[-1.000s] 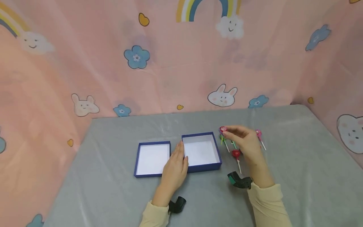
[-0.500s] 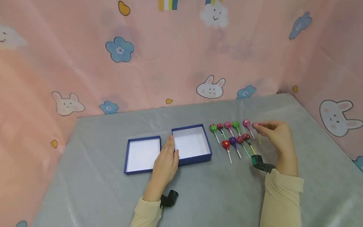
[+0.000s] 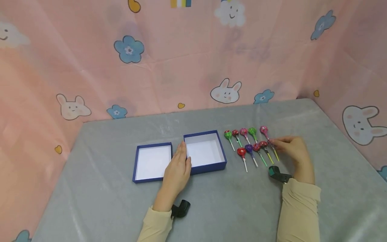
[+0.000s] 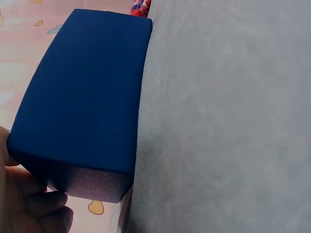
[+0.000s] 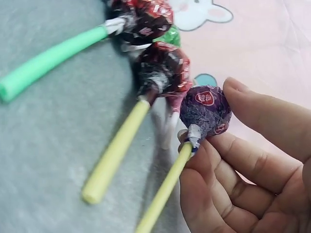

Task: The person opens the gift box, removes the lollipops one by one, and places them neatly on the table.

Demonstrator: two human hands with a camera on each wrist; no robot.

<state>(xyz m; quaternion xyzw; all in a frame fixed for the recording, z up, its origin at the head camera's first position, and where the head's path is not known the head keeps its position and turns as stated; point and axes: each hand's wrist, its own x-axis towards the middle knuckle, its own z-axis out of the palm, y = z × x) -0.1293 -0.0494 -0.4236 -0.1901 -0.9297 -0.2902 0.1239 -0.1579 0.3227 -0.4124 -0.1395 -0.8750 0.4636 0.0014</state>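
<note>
My right hand [image 3: 291,149] pinches a purple-wrapped lollipop [image 5: 206,109] by its head between thumb and fingers. Its yellow stick slants down toward me, at the right end of the nearer lollipop row. Beside it lies a dark red lollipop [image 5: 165,70], also with a yellow stick. My left hand [image 3: 176,169], fingers straight and together, rests along the left side of a blue box [image 3: 208,166] with a white inside. In the left wrist view, its thumb and fingers show at the corner of the box wall [image 4: 82,92].
Left of my left hand lies a shallower blue-rimmed tray [image 3: 152,163], white inside. A red lollipop [image 3: 241,152] starts the nearer row; a green one [image 3: 228,134] starts the farther row. Grey cloth covers the table [image 3: 229,205]. A pink patterned curtain [image 3: 169,57] hangs behind.
My right hand has moved right, away from beside the box, then down toward me with the lollipop to the nearer row's end. The left hand stays at the box. The head view has shifted.
</note>
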